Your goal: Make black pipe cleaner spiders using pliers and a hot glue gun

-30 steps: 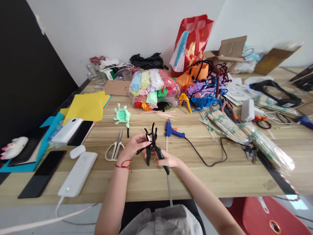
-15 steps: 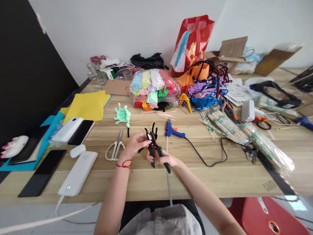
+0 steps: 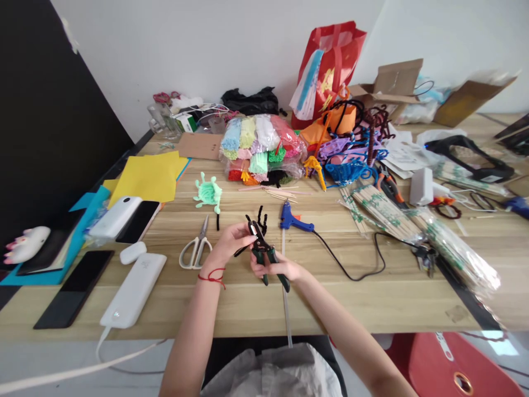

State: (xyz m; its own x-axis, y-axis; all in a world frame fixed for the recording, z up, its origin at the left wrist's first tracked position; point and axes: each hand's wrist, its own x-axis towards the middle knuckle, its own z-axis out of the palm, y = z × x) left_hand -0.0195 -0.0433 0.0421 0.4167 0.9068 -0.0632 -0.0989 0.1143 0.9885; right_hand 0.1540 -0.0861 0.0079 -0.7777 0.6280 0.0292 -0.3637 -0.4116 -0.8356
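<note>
My right hand (image 3: 276, 267) is wrapped round the dark green handles of a pair of wire strippers (image 3: 270, 259), whose black jaws point up and to the left. Black fuzzy pipe cleaners (image 3: 263, 219) stick up by the jaws. My left hand (image 3: 232, 242), with a red string at its wrist, pinches the black pipe cleaners beside the jaws; its fingertips partly hide the grip. A mint-green pipe-cleaner figure (image 3: 209, 193) lies beyond my left hand, near a short black piece (image 3: 217, 222). White-handled scissors (image 3: 195, 248) lie left of that hand.
A blue glue gun (image 3: 296, 220) with a black cord lies just right of my hands. Bagged pipe cleaners (image 3: 260, 146), a red bag (image 3: 330, 71) and bundles of wooden sticks (image 3: 384, 212) stand farther back. Phones and a white power bank (image 3: 134, 289) lie at left.
The handles of the wire strippers have come slightly closer together. My hands otherwise keep their place, and the whole view has shifted a little.
</note>
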